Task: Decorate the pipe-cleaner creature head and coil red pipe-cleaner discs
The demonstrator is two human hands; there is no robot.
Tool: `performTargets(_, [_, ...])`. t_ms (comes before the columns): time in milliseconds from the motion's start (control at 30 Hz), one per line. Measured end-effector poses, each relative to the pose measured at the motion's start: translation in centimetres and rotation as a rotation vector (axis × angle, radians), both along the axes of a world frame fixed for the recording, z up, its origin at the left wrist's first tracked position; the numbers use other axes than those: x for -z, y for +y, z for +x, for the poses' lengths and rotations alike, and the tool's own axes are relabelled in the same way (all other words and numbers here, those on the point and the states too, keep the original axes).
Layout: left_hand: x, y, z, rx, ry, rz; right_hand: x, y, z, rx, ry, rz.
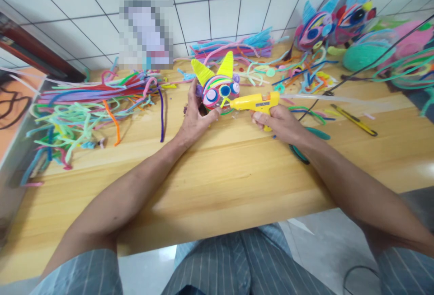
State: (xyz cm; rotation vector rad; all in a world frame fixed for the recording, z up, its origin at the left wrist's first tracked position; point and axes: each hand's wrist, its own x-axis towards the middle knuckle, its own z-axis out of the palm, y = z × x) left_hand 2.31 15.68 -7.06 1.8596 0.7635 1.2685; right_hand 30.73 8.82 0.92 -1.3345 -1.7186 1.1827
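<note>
A colourful pipe-cleaner figure (220, 85) with two yellow pointed ears and round eyes stands near the middle of the table. My left hand (196, 116) is wrapped round its left side and lower edge, thumb across the front. My right hand (276, 121) grips a yellow glue gun (254, 101) by its handle. The gun points left, and its nozzle is at the lower front of the figure, by a small yellow piece. A clear glue stick (305, 97) sticks out of the gun's back. Whether the nozzle touches the figure, I cannot tell.
Loose pipe cleaners (74, 114) lie in a heap at the left, and a bundle (233, 49) lies by the tiled wall. A yellow cutter (354, 120) and green-handled scissors (313, 134) are at the right. Other figures (315, 30) stand at the back right, and a black cord (366, 67) crosses there.
</note>
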Motion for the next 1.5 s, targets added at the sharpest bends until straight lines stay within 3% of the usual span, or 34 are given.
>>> performTargets(1500, [-0.24,-0.04,0.01,0.024,0.001,0.034,0.37,0.00,0.52,0.001,-0.079,0.044])
